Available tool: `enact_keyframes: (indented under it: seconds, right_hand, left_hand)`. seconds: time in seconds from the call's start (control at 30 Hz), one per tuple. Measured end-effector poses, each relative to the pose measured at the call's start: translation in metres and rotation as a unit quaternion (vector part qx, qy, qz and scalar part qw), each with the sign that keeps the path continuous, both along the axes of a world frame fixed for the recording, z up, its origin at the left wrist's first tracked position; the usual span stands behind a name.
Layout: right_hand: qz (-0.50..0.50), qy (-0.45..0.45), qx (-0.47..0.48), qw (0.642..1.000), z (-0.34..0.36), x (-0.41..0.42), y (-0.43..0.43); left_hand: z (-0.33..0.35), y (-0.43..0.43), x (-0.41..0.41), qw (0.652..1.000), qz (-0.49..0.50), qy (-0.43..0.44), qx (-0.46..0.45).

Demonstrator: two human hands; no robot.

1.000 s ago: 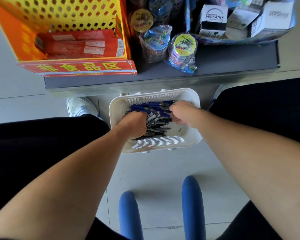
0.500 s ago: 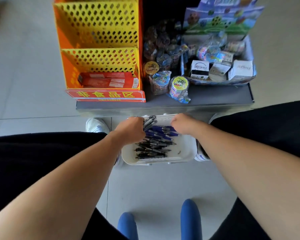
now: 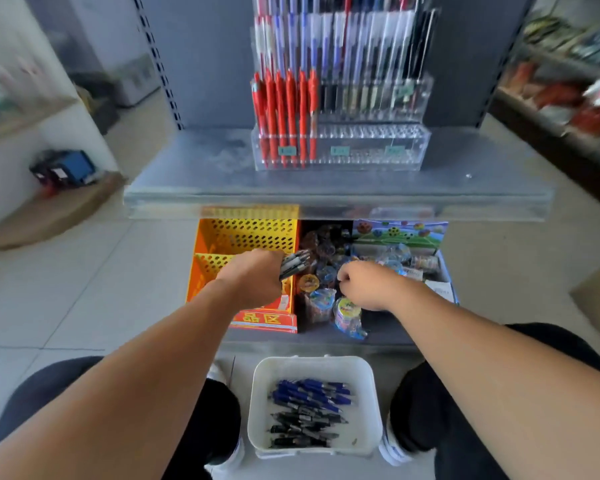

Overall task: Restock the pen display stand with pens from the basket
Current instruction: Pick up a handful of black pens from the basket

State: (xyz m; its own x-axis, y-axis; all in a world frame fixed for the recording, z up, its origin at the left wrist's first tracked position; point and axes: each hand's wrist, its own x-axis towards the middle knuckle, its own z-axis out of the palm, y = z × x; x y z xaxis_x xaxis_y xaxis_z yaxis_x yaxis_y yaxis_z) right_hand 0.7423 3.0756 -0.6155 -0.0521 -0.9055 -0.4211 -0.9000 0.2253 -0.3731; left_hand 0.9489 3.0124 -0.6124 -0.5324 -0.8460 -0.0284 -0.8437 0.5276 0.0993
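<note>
Both hands have come up out of the white plastic basket (image 3: 364,375), which now sits on the floor close to the person, between the knees. The left hand (image 3: 253,275) grips a bundle of black-and-grey pens (image 3: 294,262). Their ends stick out to the right of the fist, over the orange and yellow perforated rack (image 3: 243,237) on the lower shelf. The right hand (image 3: 364,285) is curled just to the right, above packets of small toys (image 3: 347,315); I cannot tell whether it holds anything. In the basket, blue pens (image 3: 312,391) lie in the far half and black pens (image 3: 302,427) in the near half. The clear acrylic tiered pen display stand (image 3: 371,147) is on the far grey metal shelf (image 3: 205,181), with red pens (image 3: 284,109) upright at its left end.
</note>
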Motion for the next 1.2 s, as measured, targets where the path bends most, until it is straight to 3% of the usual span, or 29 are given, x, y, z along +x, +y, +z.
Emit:
enact_keyframes:
  seconds: [0.3, 0.53, 0.73, 0.97, 1.2]
  right_hand:
    - [0.056, 0.022, -0.131, 0.990, 0.142, 0.025, -0.006]
    - [0.037, 0.014, -0.198, 0.979, 0.194, 0.010, -0.024]
    - [-0.010, -0.019, -0.242, 0.970, 0.194, -0.004, -0.060]
    - [-0.022, -0.081, -0.325, 0.942, 0.164, -0.008, -0.093]
    - [-0.024, -0.089, -0.350, 0.932, 0.144, -0.024, -0.115]
  left_hand:
    - [0.106, -0.008, -0.013, 0.995, -0.001, 0.026, -0.099]
    - [0.156, -0.040, -0.020, 0.985, 0.012, 0.074, -0.153]
    - [0.159, -0.082, -0.031, 0.974, 0.052, 0.125, -0.180]
    - [0.130, -0.105, -0.042, 0.933, 0.119, 0.259, -0.220]
    - [0.107, -0.121, -0.045, 0.926, 0.089, 0.297, -0.216]
